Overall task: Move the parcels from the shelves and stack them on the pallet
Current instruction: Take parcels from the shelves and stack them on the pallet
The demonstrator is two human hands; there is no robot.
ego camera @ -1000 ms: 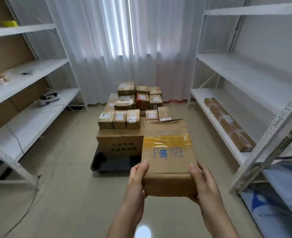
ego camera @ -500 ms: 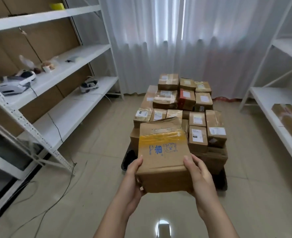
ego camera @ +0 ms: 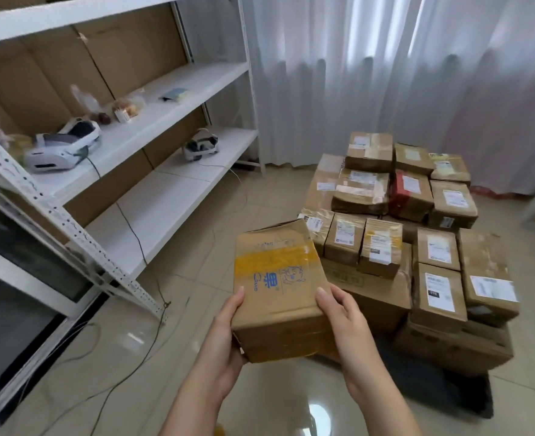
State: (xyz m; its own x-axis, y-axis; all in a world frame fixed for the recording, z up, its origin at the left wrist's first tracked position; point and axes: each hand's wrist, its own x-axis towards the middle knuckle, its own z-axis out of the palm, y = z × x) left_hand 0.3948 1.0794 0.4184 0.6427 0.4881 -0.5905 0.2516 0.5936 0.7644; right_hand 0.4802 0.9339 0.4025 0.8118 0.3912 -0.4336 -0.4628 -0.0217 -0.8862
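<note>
Head view: left hand (ego camera: pixel 225 338) and right hand (ego camera: pixel 348 322) grip the taped parcel (ego camera: pixel 277 294) by its near sides, fingers curled round it, held above the floor just left of the stacked parcels (ego camera: pixel 401 234). Carrying step; next, find a level free spot.

**Two bare forearms, nothing worn**

Only the person's arms and hands show, entering from the near edge of the view. The left hand (ego camera: pixel 225 333) and the right hand (ego camera: pixel 346 322) are both bare: no gloves, rings, watch or bracelet on either. Both forearms are uncovered as far as the near edge, with no sleeve or cuff showing. The fingernails are short and plain. The rest of the body is out of view.
</note>
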